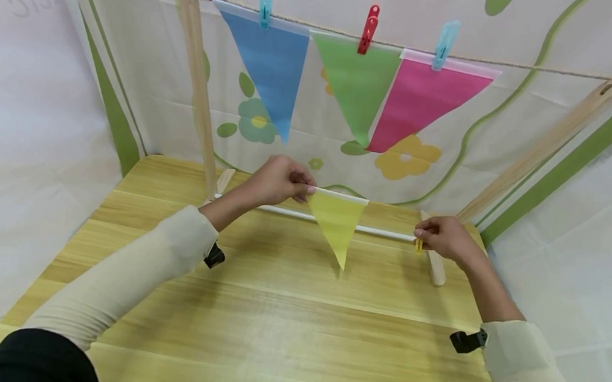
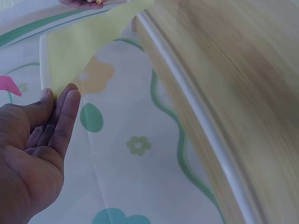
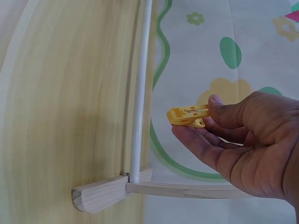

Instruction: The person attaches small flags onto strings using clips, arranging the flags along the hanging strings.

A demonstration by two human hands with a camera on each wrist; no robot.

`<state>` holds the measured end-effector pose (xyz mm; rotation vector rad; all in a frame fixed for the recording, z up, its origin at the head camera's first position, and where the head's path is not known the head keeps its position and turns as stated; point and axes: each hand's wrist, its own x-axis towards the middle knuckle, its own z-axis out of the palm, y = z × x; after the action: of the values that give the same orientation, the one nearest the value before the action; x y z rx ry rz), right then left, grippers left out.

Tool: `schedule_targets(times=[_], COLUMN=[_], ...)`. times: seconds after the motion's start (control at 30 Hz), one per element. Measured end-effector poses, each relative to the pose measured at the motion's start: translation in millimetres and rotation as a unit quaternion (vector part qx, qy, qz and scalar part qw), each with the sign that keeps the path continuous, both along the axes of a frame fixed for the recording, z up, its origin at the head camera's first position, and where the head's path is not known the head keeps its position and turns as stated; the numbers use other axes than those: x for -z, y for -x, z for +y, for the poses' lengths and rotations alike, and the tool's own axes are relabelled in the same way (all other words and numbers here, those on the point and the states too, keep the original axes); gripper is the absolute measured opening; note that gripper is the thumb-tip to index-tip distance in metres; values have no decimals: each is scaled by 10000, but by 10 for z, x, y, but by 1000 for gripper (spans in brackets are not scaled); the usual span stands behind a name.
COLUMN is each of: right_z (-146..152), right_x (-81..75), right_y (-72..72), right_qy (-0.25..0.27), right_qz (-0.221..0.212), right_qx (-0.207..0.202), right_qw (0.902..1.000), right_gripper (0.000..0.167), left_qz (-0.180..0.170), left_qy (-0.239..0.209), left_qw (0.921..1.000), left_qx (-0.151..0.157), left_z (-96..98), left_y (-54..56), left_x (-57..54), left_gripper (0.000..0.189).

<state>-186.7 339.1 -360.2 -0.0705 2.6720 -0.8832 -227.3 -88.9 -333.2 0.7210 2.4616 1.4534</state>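
My left hand [image 1: 284, 180] pinches a yellow triangular pennant [image 1: 336, 218] by the left end of its white top edge, and the pennant hangs point down over the table. In the left wrist view, thumb and fingertips meet at the corner of the yellow cloth [image 2: 79, 46]. Further right, my right hand [image 1: 444, 236] holds a small yellow clothespin [image 3: 189, 114] between thumb and fingers. Above both hands runs a twine string [image 1: 535, 68]. On it hang a blue pennant [image 1: 273, 61], a green pennant [image 1: 356, 77] and a pink pennant [image 1: 428, 101], each under a clothespin.
Two wooden posts [image 1: 197, 84] carry the string, with a white rod [image 1: 384, 232] joining their feet low down. A wooden foot [image 3: 100, 193] sticks out at the right post. Behind the wooden table [image 1: 271, 333] hangs a flower-printed cloth [image 1: 149, 50].
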Motion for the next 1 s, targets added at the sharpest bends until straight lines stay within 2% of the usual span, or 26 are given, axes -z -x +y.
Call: schedule_targets(times=[0.23,0.43,1.0], right_z=[-2,13,3], right_x=[-98,-194,-663], right_y=[-18,-3,67], right_qy=[-121,-227,-390], right_qz=[167,319,648], right_qx=[-60,-139,-1], right_qw=[9998,9991,9971], right_gripper=[46,48,55], left_qz=[78,296,643], left_qy=[21,-7,-129], left_qw=[10000,9996,9977], left_qx=[6,40,158], left_z=[54,98,252], left_y=[-13,-45,-59], left_x=[-159,-274,-636], left_gripper=[12,14,13])
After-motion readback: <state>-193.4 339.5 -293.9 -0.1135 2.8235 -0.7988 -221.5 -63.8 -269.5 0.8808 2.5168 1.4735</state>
